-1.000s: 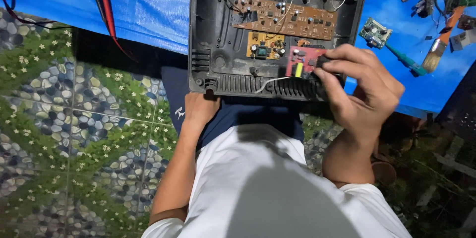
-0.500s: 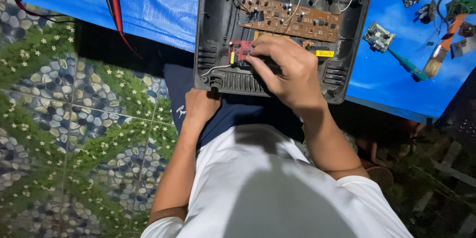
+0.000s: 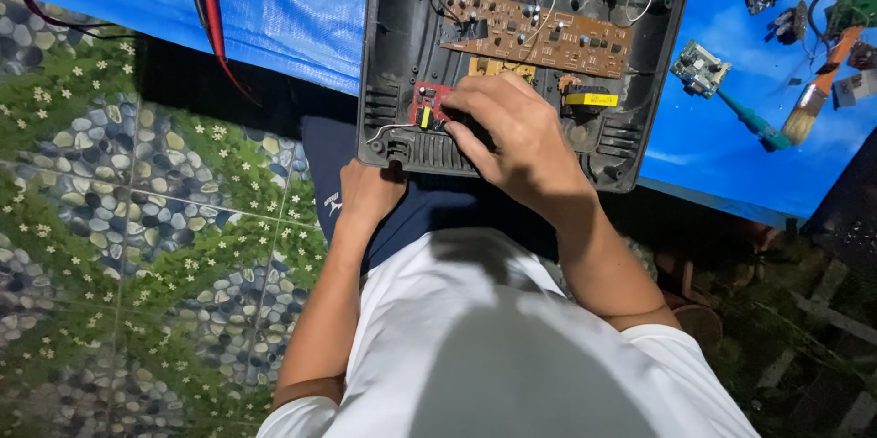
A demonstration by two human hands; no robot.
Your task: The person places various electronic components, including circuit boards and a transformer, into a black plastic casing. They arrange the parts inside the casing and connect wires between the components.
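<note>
the scene is lit unevenly, by a cool light that seems to come from above and in front. the blue sheet (image 3: 292, 9) is rendered bright and saturated, and a soft pale glare is seen on it at the right side. the open black casing (image 3: 393, 63) is lit well enough that its brown board (image 3: 548, 34) is seen sharply. the lower right corner is left very dark and little detail can be told there. a dark shadow band is cast under the edge of the sheet onto the tiled floor (image 3: 137, 219). the white shirt (image 3: 512, 347) is shaded grey in its middle. straight edges are bent slightly near the frame borders
</note>
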